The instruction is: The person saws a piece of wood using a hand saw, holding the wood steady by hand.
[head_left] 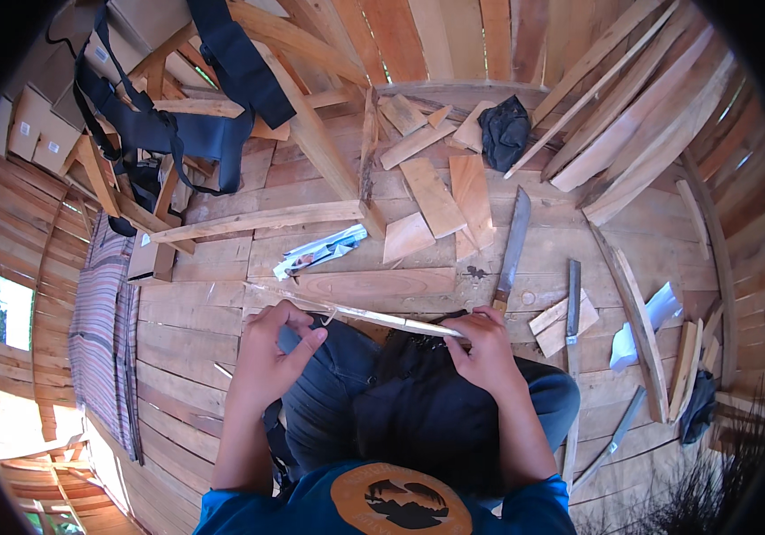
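Note:
A long, thin pale strip of wood or bamboo (391, 319) lies slantwise above my lap. Its near right end sits in my right hand (489, 346), pinched between thumb and fingers. The far left end tapers past the fingers of my left hand (277, 349). That hand is curled, thumb close to the forefinger, and a thin pale curl (330, 314) shows at its fingertips; what it holds is too small to tell. A dark cloth (427, 401) covers my lap. Just beyond my right hand, a machete (514, 241) with a wooden handle rests on the floor.
Flat wood offcuts (431, 196) and a black bag (505, 134) lie ahead. A wooden frame (267, 217) stands left of them, near a crumpled packet (320, 251). On the right are a long blade (573, 299), another blade-like tool (623, 423) and a leaning plank (637, 312).

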The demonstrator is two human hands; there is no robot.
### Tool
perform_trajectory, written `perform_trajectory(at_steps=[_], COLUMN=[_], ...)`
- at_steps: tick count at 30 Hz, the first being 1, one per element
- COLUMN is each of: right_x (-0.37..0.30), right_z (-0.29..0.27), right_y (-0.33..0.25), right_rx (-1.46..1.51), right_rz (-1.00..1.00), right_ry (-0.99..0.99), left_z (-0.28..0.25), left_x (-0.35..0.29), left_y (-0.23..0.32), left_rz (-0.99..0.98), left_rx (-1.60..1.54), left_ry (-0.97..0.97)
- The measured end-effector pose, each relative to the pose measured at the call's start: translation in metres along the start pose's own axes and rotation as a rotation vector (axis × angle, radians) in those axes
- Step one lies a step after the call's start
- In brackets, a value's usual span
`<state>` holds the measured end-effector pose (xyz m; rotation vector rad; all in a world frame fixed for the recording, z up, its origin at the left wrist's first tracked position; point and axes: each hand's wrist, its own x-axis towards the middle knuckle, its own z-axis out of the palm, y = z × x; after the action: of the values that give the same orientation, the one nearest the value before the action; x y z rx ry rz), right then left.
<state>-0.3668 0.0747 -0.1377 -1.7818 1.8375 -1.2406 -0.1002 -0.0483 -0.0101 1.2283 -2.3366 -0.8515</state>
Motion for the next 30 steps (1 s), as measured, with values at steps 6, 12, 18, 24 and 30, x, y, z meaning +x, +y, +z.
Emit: perform_trajectory(at_steps=[6,12,18,24,30], right_x=[0.005,0.018,0.033,0.040,0.033], right_z=[-0.007,-0.007,0.013,0.022,-0.002], right_y=[0.000,-0.007,-0.008,-0.011,0.007], right_rx=[0.118,0.071,0.054,-0.041,-0.083], right_rz=[0.017,-0.034,-0.139,-0.193,-0.029], right_ry=[-0.210,-0.377,-0.397,-0.326,0.037], left_z=[-0.022,-0.015,-0.016,-0.006,-0.004], left_x=[-0.013,-0.023,-0.025,-0.025,-0.030], left_y=[0.021,-0.009,-0.038,-0.052,-0.056], left_rz=[0.243,0.186,0.011,0.046,-0.133], left_rx=[0.505,0.608,0.617,0.556,0.406], left_ry=[-0.016,-0.359,-0.487,-0.445,-0.454])
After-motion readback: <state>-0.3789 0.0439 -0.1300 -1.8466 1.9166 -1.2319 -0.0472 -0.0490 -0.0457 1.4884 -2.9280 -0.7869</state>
